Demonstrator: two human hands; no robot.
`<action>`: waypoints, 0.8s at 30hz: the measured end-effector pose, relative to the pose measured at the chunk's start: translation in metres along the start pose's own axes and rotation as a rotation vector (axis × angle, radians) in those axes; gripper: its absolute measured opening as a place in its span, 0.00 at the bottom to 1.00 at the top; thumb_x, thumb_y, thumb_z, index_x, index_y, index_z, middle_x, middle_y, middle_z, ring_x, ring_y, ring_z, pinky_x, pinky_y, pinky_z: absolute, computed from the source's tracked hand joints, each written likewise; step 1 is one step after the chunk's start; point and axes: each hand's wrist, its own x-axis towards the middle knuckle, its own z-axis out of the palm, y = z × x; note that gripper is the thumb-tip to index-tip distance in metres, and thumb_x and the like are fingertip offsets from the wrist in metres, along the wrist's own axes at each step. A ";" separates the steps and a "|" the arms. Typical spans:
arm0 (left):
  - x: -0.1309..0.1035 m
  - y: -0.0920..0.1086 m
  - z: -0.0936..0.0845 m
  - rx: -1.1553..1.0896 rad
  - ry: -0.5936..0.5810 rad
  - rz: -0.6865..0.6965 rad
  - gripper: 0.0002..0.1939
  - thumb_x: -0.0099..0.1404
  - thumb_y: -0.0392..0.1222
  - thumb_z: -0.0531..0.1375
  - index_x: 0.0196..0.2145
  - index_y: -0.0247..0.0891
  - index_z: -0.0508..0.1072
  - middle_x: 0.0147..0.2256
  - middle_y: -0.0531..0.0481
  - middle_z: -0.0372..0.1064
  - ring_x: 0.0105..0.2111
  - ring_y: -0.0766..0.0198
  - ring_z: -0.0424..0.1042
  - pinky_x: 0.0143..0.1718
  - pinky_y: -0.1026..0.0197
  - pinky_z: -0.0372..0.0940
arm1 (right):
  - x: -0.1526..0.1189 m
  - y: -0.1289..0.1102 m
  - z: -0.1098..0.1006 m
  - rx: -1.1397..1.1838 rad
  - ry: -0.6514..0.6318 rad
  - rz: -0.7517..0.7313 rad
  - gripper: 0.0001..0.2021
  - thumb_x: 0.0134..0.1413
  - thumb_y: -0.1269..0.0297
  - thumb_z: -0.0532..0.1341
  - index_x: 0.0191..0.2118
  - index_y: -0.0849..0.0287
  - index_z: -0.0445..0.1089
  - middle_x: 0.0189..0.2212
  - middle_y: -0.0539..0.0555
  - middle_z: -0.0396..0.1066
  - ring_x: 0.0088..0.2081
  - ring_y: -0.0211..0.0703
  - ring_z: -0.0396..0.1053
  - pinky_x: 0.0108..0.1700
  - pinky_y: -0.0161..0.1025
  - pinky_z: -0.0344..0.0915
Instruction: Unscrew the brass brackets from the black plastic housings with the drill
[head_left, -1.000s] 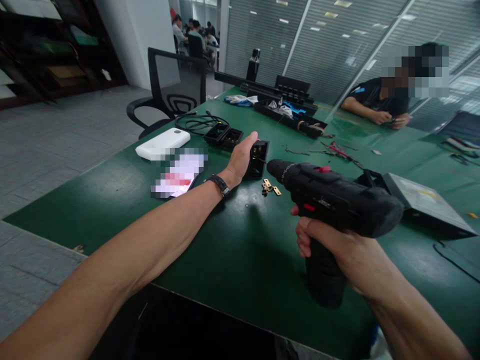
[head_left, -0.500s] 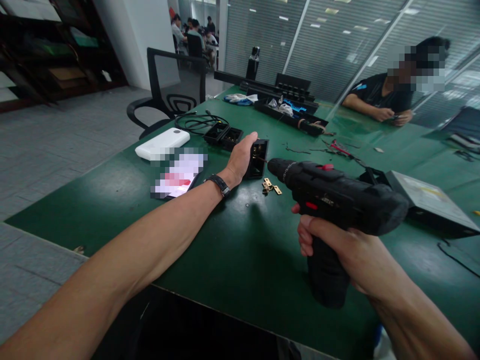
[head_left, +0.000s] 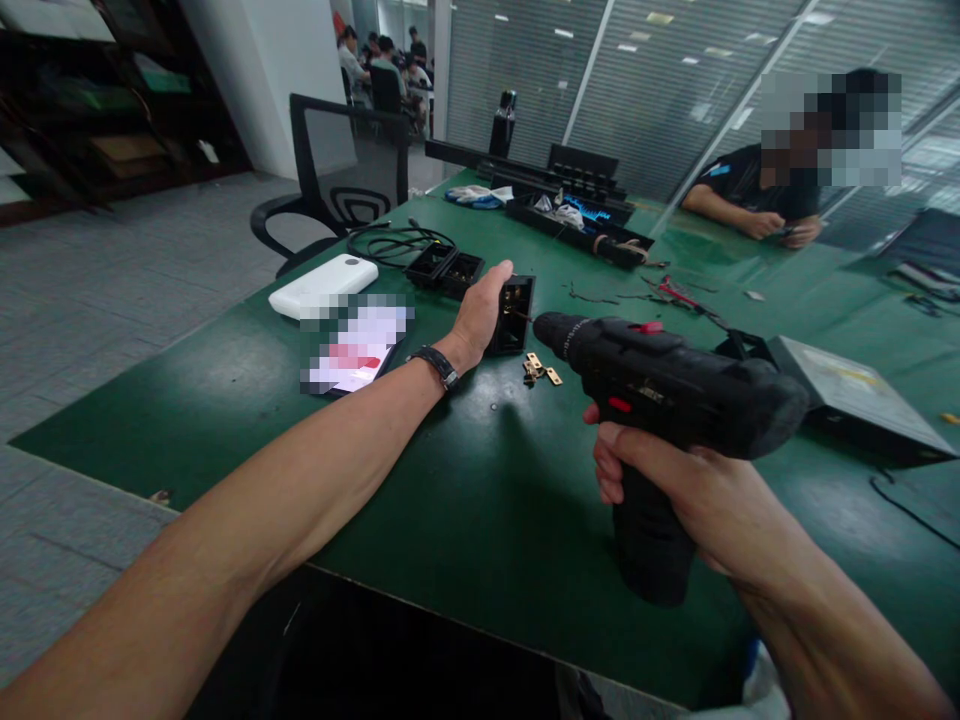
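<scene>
My right hand (head_left: 667, 475) is closed round the grip of a black cordless drill (head_left: 660, 385), which points left with its bit toward a small black box (head_left: 516, 318). My left hand (head_left: 478, 318) grips that box and holds it on its side on the table, its open face turned to the drill. Brass-coloured bits show inside the box, and the drill bit reaches its opening; the tip's exact contact is too small to tell. Just in front lies a small pile of brass hinges (head_left: 538, 368). Two more black boxes (head_left: 444, 268) sit behind my left hand.
On the green table (head_left: 420, 480) lie a phone (head_left: 356, 350), a white power bank (head_left: 324, 285) and a coiled black cable (head_left: 394, 243). A metal-cased unit (head_left: 862, 400) stands at right. Farther back are a black tray (head_left: 574, 228) and red-handled pliers (head_left: 675, 292). A person (head_left: 757, 205) sits across.
The view has shifted very slightly. The drill's rear end sits a little lower-left to higher in the picture, while both hands keep their holds.
</scene>
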 end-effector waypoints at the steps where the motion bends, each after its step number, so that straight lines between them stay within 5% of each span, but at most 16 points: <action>1: -0.001 0.001 0.000 -0.004 0.002 -0.006 0.22 0.71 0.65 0.67 0.43 0.42 0.77 0.42 0.46 0.81 0.53 0.47 0.80 0.54 0.50 0.75 | 0.000 0.000 0.000 0.000 -0.009 -0.008 0.08 0.63 0.57 0.69 0.42 0.54 0.74 0.24 0.47 0.72 0.25 0.45 0.71 0.31 0.44 0.69; 15: -0.001 0.000 0.000 -0.030 -0.008 -0.016 0.22 0.72 0.64 0.67 0.43 0.41 0.78 0.41 0.45 0.80 0.53 0.47 0.79 0.55 0.50 0.74 | -0.002 -0.002 0.002 0.003 0.030 0.002 0.07 0.67 0.59 0.66 0.45 0.54 0.74 0.23 0.46 0.71 0.26 0.44 0.72 0.33 0.43 0.68; 24: -0.001 0.001 0.000 0.068 -0.031 -0.006 0.27 0.70 0.71 0.64 0.40 0.42 0.76 0.39 0.47 0.79 0.49 0.50 0.79 0.55 0.50 0.73 | 0.001 0.004 -0.004 -0.035 -0.027 -0.046 0.09 0.69 0.57 0.66 0.38 0.56 0.76 0.24 0.49 0.72 0.26 0.43 0.72 0.31 0.41 0.69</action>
